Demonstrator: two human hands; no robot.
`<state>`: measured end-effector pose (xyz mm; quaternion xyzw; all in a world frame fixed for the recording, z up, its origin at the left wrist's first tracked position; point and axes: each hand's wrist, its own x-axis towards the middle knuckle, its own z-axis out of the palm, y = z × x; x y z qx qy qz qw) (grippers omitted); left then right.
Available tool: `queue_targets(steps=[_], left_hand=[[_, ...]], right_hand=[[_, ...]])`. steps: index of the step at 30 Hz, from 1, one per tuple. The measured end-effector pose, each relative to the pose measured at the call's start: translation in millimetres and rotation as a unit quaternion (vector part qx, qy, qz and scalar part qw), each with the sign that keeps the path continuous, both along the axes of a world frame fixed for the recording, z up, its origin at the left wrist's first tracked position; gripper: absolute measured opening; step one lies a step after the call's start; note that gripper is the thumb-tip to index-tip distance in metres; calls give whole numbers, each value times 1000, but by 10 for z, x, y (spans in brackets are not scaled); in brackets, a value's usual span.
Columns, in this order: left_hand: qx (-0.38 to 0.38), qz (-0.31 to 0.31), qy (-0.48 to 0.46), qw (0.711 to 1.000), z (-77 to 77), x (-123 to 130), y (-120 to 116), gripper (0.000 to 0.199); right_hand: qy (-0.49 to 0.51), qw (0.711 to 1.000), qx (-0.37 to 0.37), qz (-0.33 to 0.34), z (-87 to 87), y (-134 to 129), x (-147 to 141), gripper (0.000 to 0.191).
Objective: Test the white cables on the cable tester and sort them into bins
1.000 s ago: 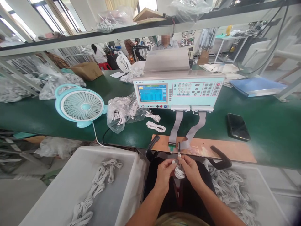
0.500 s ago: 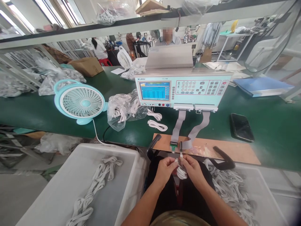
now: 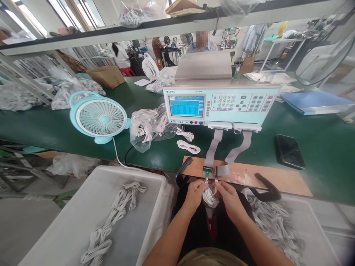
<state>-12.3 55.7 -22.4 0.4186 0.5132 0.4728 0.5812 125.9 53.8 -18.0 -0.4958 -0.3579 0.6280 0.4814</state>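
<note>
A coiled white cable (image 3: pixel 210 198) hangs between my two hands over my lap. My left hand (image 3: pixel 195 192) pinches one end of it, right below the green connector board (image 3: pixel 207 173) on the left grey ribbon cable (image 3: pixel 213 149). With its fingers closed, my right hand (image 3: pixel 225 191) grips the other end, just under the black connector (image 3: pixel 216 171) of the right ribbon cable (image 3: pixel 237 151). Both ribbons run up to the tester (image 3: pixel 222 105), whose blue screen is lit. How fully the plugs sit in the connectors is too small to tell.
A white bin (image 3: pixel 91 177) with coiled cables stands at left, another bin (image 3: pixel 307 221) full of cables at right. On the green table are a fan (image 3: pixel 101 116), bagged cables (image 3: pixel 145 125), two loose coils (image 3: pixel 188 146), a phone (image 3: pixel 290 150) and a blue folder (image 3: pixel 316 102). A person sits beyond the tester.
My left hand has moved up to the green board with its cable end. The coil now hangs lower and more openly between my hands. The whole view has shifted slightly.
</note>
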Motion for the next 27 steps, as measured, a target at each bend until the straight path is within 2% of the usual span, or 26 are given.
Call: queue_targets(steps=[12, 19, 27], left_hand=[[19, 66, -30, 997, 45, 77, -33, 25], [-22, 99, -115, 988, 99, 171, -67, 19], [-23, 109, -137, 984, 93, 228, -82, 19]], right_hand=[[-20, 1000, -5, 0, 39, -4, 16, 37], [-18, 1000, -7, 13, -4, 0, 28, 34], [-5, 1000, -10, 22, -12, -4, 40, 34]])
